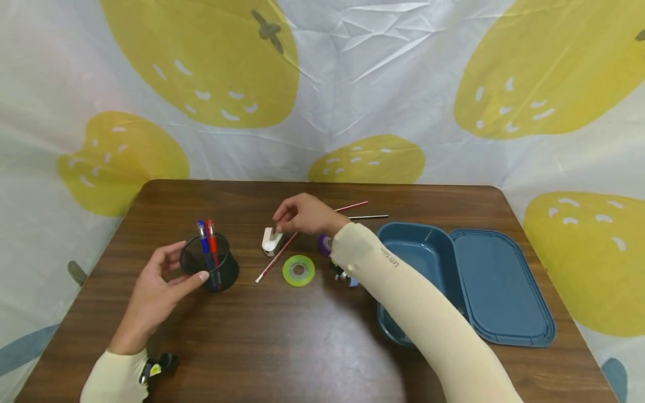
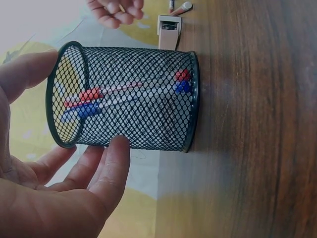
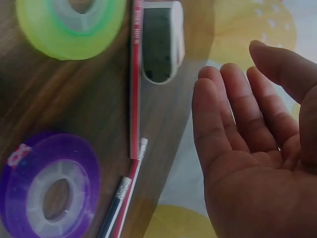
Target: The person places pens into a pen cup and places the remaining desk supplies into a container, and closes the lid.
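Note:
My left hand (image 1: 161, 288) grips a black mesh pen cup (image 1: 228, 274), thumb on the near side and fingers around the other. In it stand a blue pen (image 1: 204, 242) and a red pen (image 1: 212, 243). The left wrist view shows the cup's wire mesh (image 2: 138, 114) close up, with both pens inside. Above a small white stapler (image 1: 271, 243) hovers my right hand (image 1: 311, 215). The right wrist view shows its palm (image 3: 252, 183) with nothing held, fingers loosely bent, apart from the stapler.
A red pencil (image 1: 276, 261) lies beside the stapler, near green tape (image 1: 289, 274). Purple tape (image 3: 15, 198) is partly behind my sleeve in the head view. Farther back lie another red pencil (image 1: 353, 206) and a dark pencil (image 1: 373, 216). A blue box (image 1: 408, 228) and its lid (image 1: 504, 285) are right.

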Demonstrator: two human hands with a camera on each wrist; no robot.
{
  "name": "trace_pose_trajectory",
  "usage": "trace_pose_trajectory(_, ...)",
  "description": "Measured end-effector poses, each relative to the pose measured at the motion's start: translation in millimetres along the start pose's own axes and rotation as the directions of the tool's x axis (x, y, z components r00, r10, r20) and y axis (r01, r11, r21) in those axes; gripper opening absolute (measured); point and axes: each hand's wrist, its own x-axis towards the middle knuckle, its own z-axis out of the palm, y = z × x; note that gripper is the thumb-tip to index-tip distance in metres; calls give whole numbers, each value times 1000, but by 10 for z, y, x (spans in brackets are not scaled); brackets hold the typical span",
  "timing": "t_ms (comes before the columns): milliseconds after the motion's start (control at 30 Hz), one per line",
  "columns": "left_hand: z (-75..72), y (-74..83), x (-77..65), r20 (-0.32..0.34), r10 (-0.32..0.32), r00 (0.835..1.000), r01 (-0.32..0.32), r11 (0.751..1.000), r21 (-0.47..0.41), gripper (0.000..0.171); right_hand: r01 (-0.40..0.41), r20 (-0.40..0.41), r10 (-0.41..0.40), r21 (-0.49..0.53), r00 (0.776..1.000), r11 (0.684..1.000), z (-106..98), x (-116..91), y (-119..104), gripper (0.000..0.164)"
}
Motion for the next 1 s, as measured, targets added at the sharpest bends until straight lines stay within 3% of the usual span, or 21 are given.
trace_pose_trajectory(233, 22, 19, -10, 8, 4, 1000, -4, 1000, -12, 76, -23, 100, 29, -59, 995, 998, 73, -15, 99, 14)
trace_pose_trajectory(667, 17, 18, -11, 6, -10, 1000, 10, 1000, 10, 76, -25, 115, 37, -105, 993, 994, 159, 1, 267, 18)
trace_pose_trajectory(1000, 18, 34, -12, 11, -10, 1000, 10, 1000, 14, 76, 12, 130, 29, -303, 991, 953, 203, 12, 273, 18)
